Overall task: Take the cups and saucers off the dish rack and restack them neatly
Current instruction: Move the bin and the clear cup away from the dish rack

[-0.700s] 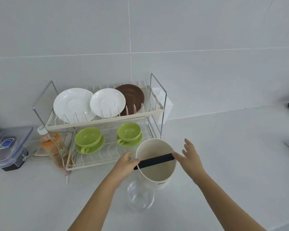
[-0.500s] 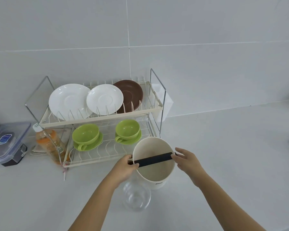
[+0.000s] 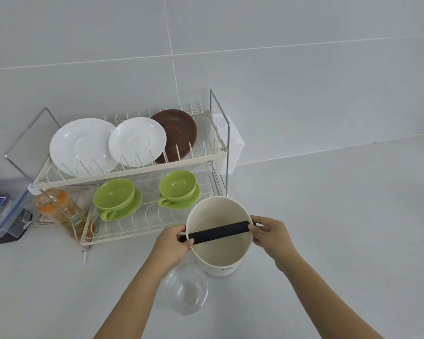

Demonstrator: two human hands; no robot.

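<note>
Presently catalogued, one moment at the table (image 3: 328, 216):

- Left hand (image 3: 173, 244): clenched on the left end of a black bar (image 3: 219, 232) that spanned the mouth of a cream canister (image 3: 219, 255). Right hand (image 3: 271, 234): grasping the bar's right end and the canister rim. A two-handed hold, judged to be for shifting the canister out from in front of the rack.
- Cream canister: upright on the table, empty as far as could be seen, just before the dish rack (image 3: 132, 172) at its lower right corner, partly blocking access to the lower tier.
- Glass bowl (image 3: 185, 288): on the table at 6 o'clock of the canister, just beside its base.
- Upper tier: two white saucers (image 3: 83, 145) (image 3: 137, 141) and a brown saucer (image 3: 179, 133), leaning on edge between the prongs, presumably to drain.
- Lower tier: two green cups, each seated on its green saucer; one pair (image 3: 116, 199) at 10 o'clock of the left hand, the other (image 3: 179, 189) at 12 o'clock of it, near but apart. Neither hand touched any cup or saucer; unloading judged not yet begun.
- Orange bottle (image 3: 59, 211) and lidded plastic box (image 3: 3, 211): at 9 o'clock of the rack.
</note>
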